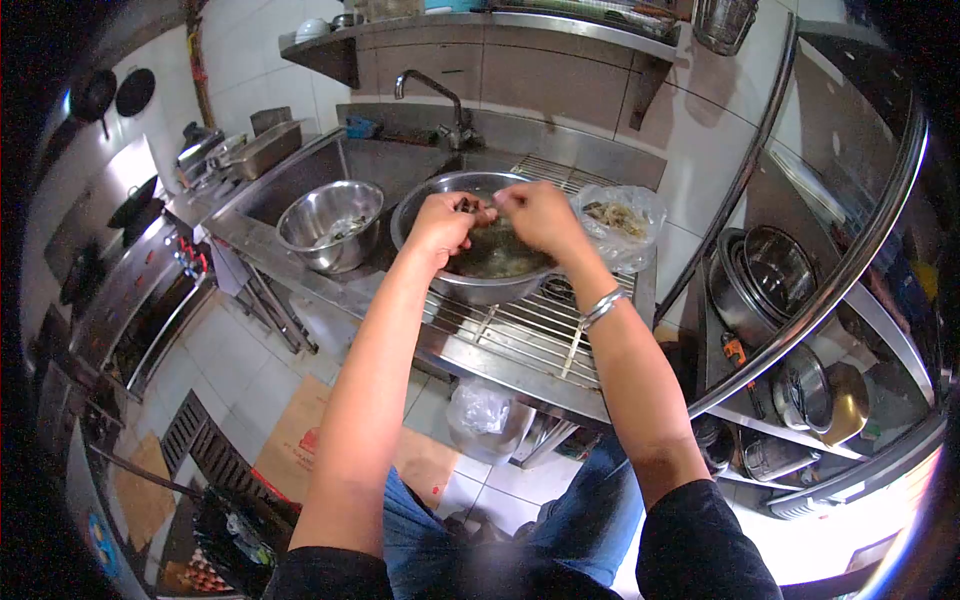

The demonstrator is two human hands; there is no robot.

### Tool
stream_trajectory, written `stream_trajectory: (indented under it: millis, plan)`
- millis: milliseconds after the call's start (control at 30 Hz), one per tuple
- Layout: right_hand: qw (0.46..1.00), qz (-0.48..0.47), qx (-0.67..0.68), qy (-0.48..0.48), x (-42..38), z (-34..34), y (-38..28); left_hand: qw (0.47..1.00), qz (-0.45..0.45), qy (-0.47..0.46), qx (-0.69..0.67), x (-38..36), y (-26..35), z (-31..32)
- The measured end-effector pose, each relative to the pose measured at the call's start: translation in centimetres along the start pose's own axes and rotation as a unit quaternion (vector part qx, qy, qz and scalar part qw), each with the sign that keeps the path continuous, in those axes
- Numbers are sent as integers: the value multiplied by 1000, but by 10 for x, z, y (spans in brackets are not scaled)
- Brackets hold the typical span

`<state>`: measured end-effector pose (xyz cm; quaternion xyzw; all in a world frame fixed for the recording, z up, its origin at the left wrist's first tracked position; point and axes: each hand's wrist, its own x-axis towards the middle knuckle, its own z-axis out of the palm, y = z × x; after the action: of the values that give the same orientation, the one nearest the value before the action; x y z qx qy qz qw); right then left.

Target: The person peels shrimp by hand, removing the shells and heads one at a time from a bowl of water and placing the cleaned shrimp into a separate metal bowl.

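Both my hands are over a large steel bowl [480, 291] of murky water, which stands on the sink's slatted drainboard. My left hand [447, 224] is closed, its fingertips pinched around something small and dark that I cannot make out. Close beside it, my right hand [541, 216] pinches at the same spot with fingers bent; what they grip is too small to name. A silver bangle [604, 307] circles my right wrist. Left of the large bowl sits a smaller steel bowl [328, 252] with pale, greyish pieces in it. At right, an open clear plastic bag [640, 238] holds pale brownish scraps.
Behind the bowls are a sink basin [300, 190] and a tap [458, 115], under a wall shelf [560, 30]. A rack with steel pots [745, 290] stands at right. Cardboard [425, 465] lies on the tiled floor; a stove [150, 310] is at left.
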<state>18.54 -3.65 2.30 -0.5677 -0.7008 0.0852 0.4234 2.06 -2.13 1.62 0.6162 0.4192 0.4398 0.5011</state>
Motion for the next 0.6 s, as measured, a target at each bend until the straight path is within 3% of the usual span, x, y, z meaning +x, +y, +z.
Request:
stream_trajectory:
  millis: [33, 67, 100, 200, 333, 400, 600]
  plan:
    - [999, 18, 24, -39, 0, 9, -2, 1000, 1, -4, 2, 4, -4, 0]
    - [982, 97, 148, -66, -3, 13, -2, 1000, 18, -5, -17, 9, -12, -1]
    - [982, 99, 148, -63, -2, 15, 3, 999, 34, -6, -37, 10, -13, -2]
    - [937, 93, 333, -52, -2, 19, 9, 996, 35, -5, -80, 12, -14, -3]
    - [942, 73, 321, -57, 1, 25, 19, 994, 31, 36, -98, 9, -12, -1]
    - [982, 22, 187, -1, 1, 27, 21, 994, 42, 42, -90, 10, -13, -2]
    - [993, 19, 112, 15, -5, 18, 11, 994, 34, 53, -87, 11, -13, -3]
